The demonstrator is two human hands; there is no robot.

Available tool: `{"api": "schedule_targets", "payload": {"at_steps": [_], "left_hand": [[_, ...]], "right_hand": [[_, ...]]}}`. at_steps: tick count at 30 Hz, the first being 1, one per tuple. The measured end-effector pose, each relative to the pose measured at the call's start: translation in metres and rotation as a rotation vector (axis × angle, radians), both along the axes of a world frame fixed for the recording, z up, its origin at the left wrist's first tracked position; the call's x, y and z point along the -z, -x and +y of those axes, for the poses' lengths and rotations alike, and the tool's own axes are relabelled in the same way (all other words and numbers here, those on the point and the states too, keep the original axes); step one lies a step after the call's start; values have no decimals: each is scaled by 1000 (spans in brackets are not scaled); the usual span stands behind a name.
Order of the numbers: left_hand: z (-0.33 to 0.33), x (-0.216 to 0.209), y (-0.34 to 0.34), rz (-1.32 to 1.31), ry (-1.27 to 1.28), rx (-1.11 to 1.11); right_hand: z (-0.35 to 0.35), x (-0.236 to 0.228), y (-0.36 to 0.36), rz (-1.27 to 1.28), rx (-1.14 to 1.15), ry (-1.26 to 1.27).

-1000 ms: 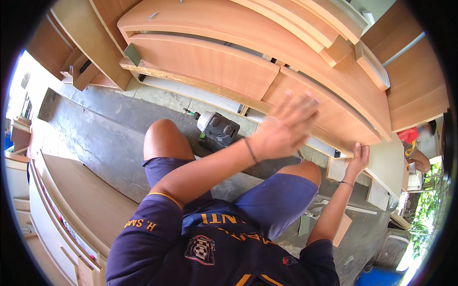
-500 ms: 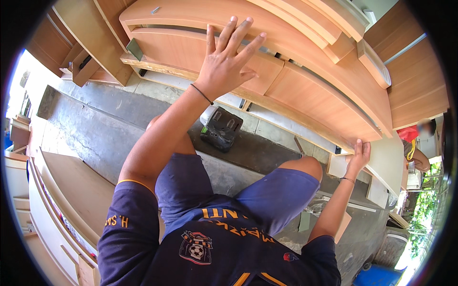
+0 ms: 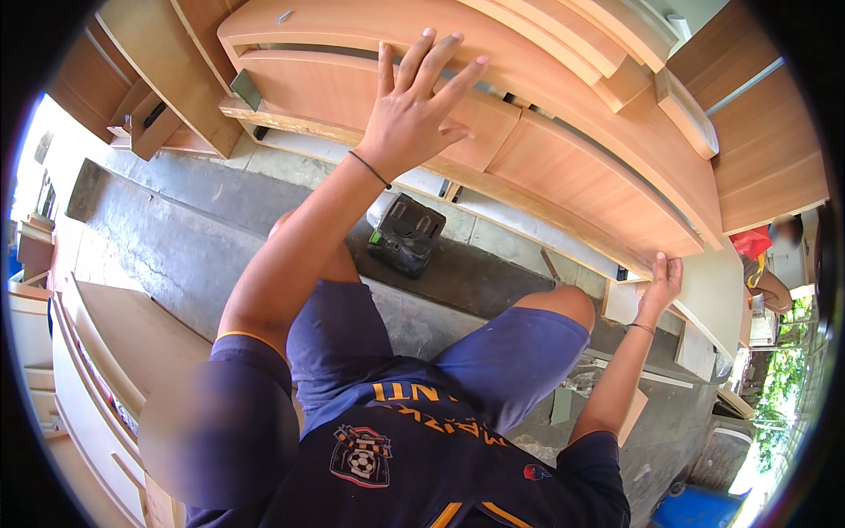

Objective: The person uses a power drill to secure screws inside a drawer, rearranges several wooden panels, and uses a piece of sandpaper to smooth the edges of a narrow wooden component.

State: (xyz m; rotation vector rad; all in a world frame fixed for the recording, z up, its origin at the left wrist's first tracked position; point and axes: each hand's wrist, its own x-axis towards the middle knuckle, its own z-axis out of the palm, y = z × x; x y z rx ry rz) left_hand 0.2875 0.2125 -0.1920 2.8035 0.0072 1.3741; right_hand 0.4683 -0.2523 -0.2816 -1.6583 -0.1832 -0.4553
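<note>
My left hand (image 3: 414,110) lies with its fingers spread over the wooden drawer front (image 3: 321,86) and the gap along its top edge. A second drawer front (image 3: 591,183) continues to the right in the same light wood tone. My right hand (image 3: 664,280) grips the lower right corner of this second front, its fingertips at the edge. Above both fronts runs the curved wooden top (image 3: 607,145) of the unit. Between my knees a black, boxy power tool (image 3: 407,236) with a green detail rests on the floor, partly hidden by my left forearm.
A small metal piece (image 3: 283,17) lies on the top at the far left. Wooden panels (image 3: 132,352) lean at the left, more boards (image 3: 766,132) stand at the right. A person in red (image 3: 753,242) is at the far right, above a blue container (image 3: 700,509) at lower right.
Both hands keep their places on the drawer fronts. Only a very slight shift of the whole view shows.
</note>
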Motion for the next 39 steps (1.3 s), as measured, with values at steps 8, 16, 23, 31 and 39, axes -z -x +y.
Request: {"api": "schedule_targets", "payload": {"at_steps": [8, 16, 23, 31, 39], "left_hand": [[-1, 0, 0, -1, 3, 0], [1, 2, -1, -6, 10, 12], [0, 1, -1, -12, 7, 20], [3, 3, 0, -17, 5, 7], [4, 2, -1, -35, 2, 44]], "right_hand": [[0, -1, 1, 27, 25, 30], [0, -1, 1, 20, 14, 38], [-3, 0, 2, 23, 15, 29], [5, -6, 6, 7, 11, 57], [1, -1, 1, -19, 14, 23]]}}
